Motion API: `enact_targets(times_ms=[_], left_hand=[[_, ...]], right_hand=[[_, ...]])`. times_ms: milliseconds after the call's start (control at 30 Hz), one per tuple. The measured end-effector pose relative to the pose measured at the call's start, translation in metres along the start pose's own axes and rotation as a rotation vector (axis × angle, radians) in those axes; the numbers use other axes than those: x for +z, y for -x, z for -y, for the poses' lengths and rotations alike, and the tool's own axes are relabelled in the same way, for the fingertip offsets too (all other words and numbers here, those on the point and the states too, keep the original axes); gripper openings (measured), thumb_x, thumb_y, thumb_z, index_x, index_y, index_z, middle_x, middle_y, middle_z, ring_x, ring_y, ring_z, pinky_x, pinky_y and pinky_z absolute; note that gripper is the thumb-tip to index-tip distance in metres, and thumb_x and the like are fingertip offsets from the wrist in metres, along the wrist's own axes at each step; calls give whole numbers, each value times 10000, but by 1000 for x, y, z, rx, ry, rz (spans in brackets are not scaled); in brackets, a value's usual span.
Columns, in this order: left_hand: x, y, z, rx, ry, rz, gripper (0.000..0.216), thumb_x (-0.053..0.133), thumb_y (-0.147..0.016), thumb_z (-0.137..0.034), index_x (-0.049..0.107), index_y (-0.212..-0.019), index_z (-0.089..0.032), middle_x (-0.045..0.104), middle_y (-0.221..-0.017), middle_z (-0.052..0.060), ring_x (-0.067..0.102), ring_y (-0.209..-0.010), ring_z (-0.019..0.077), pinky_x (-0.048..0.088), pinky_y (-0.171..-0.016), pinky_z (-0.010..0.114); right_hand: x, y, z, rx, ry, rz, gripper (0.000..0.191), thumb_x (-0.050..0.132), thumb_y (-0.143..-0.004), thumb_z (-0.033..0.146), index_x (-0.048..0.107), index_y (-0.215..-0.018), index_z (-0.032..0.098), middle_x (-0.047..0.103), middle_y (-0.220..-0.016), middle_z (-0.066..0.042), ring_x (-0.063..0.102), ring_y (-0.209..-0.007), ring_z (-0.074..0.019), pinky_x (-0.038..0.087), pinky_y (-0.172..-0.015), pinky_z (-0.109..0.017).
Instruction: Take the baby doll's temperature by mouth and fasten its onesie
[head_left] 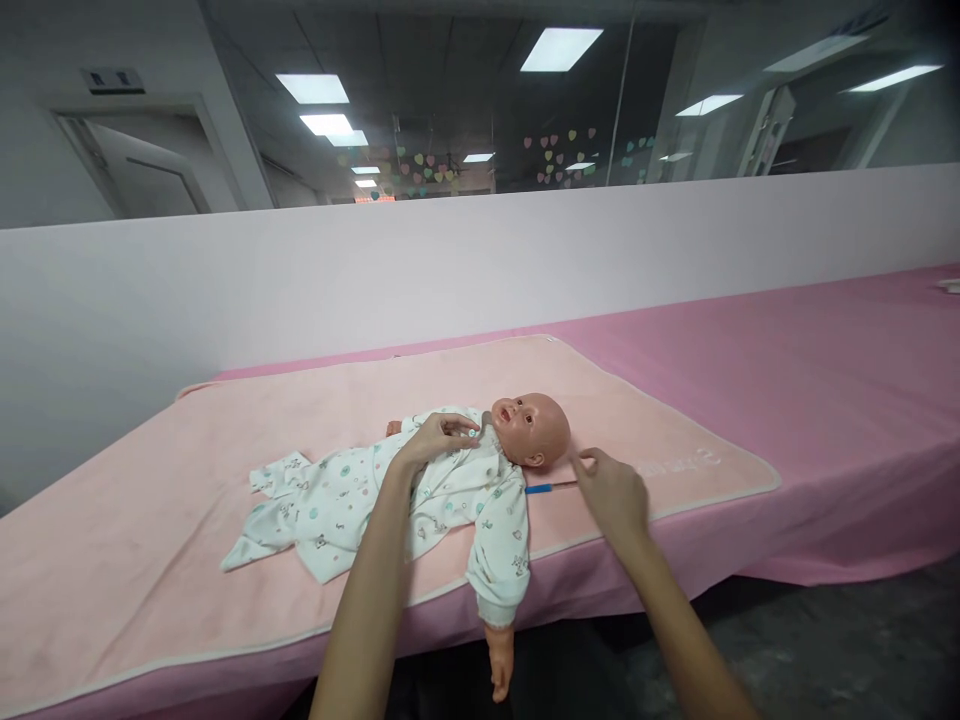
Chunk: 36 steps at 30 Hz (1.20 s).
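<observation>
A baby doll (536, 425) lies on its back, its head to the right. It wears a white patterned outfit (457, 490), and its near arm hangs over the table's front edge. My left hand (435, 440) rests on the doll's chest, thumb and fingertips closed on the outfit near the collar. Just right of the doll's head, my right hand (615, 495) has thumb and forefinger pinched together; whatever is between them is too small to make out. A blue-ended thin stick (538, 489) lies below the head, running toward my right hand.
Beneath the doll is a peach blanket (165, 540) with a pale edge, over a pink table cover (825, 370). A low white wall (337, 280) runs along the back, with a window (465, 110) above it. Dark floor (847, 650) shows at lower right.
</observation>
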<state>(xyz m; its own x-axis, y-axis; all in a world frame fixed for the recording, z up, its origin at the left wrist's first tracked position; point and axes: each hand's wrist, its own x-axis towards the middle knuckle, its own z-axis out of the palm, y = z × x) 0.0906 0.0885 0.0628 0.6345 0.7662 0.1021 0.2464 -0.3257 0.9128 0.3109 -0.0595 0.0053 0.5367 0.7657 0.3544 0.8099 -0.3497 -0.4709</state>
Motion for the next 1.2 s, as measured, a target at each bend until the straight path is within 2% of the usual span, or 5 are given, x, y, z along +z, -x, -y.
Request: enact_targets(times_ms=[100, 200, 467, 733, 1200], left_hand=[[2, 2, 0, 5, 42, -9, 353, 753, -554, -338, 702, -834, -129, 580, -616, 6, 456, -566, 81, 322, -513, 206], [4, 4, 2, 13, 100, -96, 330, 722, -598, -364, 704, -827, -128, 607, -636, 18, 460, -554, 78, 330, -508, 206], [6, 3, 9, 13, 167, -211, 339, 694, -602, -387, 712, -805, -116, 616, -609, 19, 396, -481, 52, 268, -444, 198], [9, 6, 11, 48, 154, -304, 330, 712, -580, -367, 707, -794, -115, 629, -616, 28, 428, -487, 58, 307, -442, 193], [6, 15, -1, 146, 11, -61, 357, 705, -621, -346, 699, -891, -112, 644, -673, 48, 543, -618, 115, 403, -559, 213]], right_hand=[[9, 13, 46, -374, -325, 90, 313, 484, -801, 274, 591, -1090, 216, 677, -778, -39, 613, -679, -166, 404, -589, -238], [19, 17, 82, -500, -508, 90, 274, 455, -777, 180, 625, -990, 214, 682, -829, -24, 616, -726, -156, 414, -627, -229], [51, -3, 129, -248, -670, -120, 192, 445, -768, 170, 635, -794, 171, 653, -682, -32, 593, -652, -159, 411, -637, -238], [63, 12, 121, -300, -750, -216, 212, 385, -826, 216, 590, -853, 172, 657, -806, -56, 597, -728, -164, 422, -684, -251], [71, 5, 119, -218, -899, -208, 190, 445, -788, 254, 601, -837, 158, 528, -537, 19, 483, -490, -123, 386, -542, -222]])
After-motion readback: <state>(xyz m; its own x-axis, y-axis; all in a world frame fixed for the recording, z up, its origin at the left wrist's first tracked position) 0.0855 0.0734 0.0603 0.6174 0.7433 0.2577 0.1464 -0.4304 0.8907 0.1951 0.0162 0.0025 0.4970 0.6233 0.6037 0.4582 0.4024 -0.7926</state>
